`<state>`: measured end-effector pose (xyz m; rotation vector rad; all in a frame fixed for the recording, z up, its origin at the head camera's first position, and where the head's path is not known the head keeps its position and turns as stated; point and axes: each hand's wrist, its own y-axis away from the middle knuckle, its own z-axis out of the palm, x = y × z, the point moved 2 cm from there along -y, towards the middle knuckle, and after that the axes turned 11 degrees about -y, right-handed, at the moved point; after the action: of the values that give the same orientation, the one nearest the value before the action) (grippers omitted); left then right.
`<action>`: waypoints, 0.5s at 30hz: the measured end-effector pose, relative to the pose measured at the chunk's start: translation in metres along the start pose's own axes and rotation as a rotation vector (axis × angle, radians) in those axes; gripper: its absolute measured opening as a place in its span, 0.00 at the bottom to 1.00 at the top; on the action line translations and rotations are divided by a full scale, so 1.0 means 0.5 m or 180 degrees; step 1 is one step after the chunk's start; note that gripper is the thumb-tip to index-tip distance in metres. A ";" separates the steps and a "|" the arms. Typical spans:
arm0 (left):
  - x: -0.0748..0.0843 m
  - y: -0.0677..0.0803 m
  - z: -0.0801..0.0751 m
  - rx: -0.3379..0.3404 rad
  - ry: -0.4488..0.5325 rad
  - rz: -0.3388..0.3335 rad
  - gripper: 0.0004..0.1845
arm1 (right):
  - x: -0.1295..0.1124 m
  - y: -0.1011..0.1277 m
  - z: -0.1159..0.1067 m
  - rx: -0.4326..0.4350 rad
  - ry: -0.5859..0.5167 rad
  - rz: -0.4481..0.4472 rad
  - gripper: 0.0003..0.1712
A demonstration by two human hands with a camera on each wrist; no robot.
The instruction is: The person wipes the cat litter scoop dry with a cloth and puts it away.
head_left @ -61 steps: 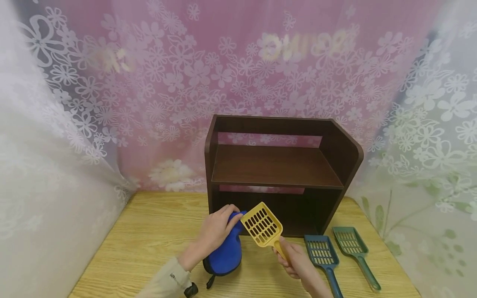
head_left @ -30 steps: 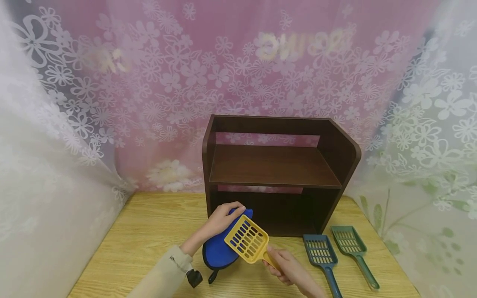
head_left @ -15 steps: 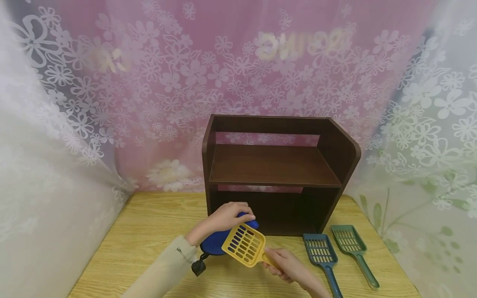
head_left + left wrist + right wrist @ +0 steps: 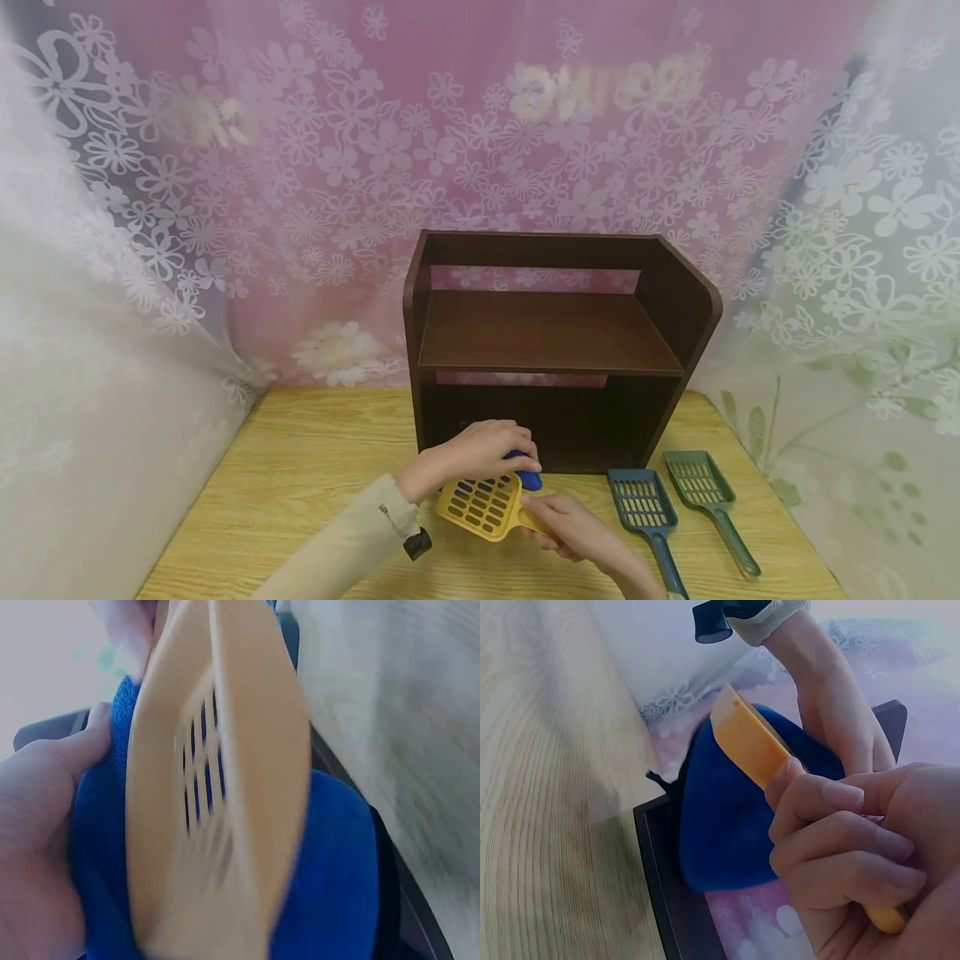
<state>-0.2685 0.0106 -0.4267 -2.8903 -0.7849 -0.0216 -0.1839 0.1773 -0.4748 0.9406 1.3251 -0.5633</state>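
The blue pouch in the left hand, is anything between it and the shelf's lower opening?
Nothing visible. The left hand holds the blue pouch right at the shelf's lower opening; the yellow scoop sits on the near side.

Wooden table [image 4: 315,467], brown shelf unit [image 4: 555,333], blue scoop [image 4: 647,510], green scoop [image 4: 708,500]

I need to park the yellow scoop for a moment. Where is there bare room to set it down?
Bare tabletop lies left of the left hand, out to the curtain. The upper shelf board of the brown shelf unit is bare too. Crowded: in front of the lower opening, where both hands, the yellow scoop and blue pouch meet, and to the right by the blue scoop and green scoop.
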 end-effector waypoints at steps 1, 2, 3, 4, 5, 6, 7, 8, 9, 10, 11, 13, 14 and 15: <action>0.006 -0.001 0.001 -0.0019 -0.0040 0.0059 0.12 | -0.001 -0.002 0.002 -0.0014 0.0022 -0.0021 0.31; 0.012 -0.001 0.001 -0.0029 -0.0068 0.0101 0.12 | -0.002 -0.004 0.003 -0.0036 0.0047 -0.0050 0.32; 0.015 -0.001 0.001 -0.0034 -0.0105 0.0129 0.13 | -0.002 -0.006 0.004 -0.0043 0.0070 -0.0072 0.33; 0.017 0.000 0.002 -0.0027 -0.0150 0.0144 0.12 | -0.003 -0.008 0.005 -0.0045 0.0088 -0.0095 0.33; 0.018 0.001 0.001 -0.0023 -0.0186 0.0134 0.13 | -0.004 -0.009 0.006 -0.0049 0.0108 -0.0116 0.33; 0.017 0.003 0.000 -0.0012 -0.0221 0.0110 0.13 | -0.006 -0.010 0.006 -0.0043 0.0122 -0.0126 0.33; 0.014 0.005 -0.001 0.0002 -0.0250 0.0093 0.13 | -0.008 -0.011 0.006 -0.0040 0.0128 -0.0143 0.33; 0.011 0.007 -0.001 0.0014 -0.0265 0.0084 0.13 | -0.009 -0.011 0.005 -0.0031 0.0141 -0.0145 0.32; 0.007 0.010 -0.002 0.0013 -0.0274 0.0067 0.14 | -0.010 -0.011 0.005 -0.0014 0.0145 -0.0131 0.31; 0.002 0.012 -0.003 0.0006 -0.0261 0.0051 0.14 | -0.011 -0.012 0.005 -0.0006 0.0146 -0.0123 0.31; -0.003 0.015 -0.003 -0.0014 -0.0241 0.0030 0.14 | -0.012 -0.012 0.005 -0.0003 0.0142 -0.0115 0.30; -0.015 0.020 -0.001 -0.0034 -0.0155 -0.0034 0.14 | -0.014 -0.012 0.005 0.0008 0.0135 -0.0091 0.29; -0.021 0.023 0.000 -0.0060 -0.0092 -0.0091 0.14 | -0.014 -0.012 0.005 0.0011 0.0133 -0.0080 0.29; -0.028 0.026 0.001 -0.0086 -0.0005 -0.0167 0.14 | -0.014 -0.012 0.005 0.0002 0.0118 -0.0075 0.28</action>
<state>-0.2742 -0.0077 -0.4297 -2.8948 -0.8670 -0.0360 -0.1885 0.1709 -0.4694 0.9409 1.3709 -0.5667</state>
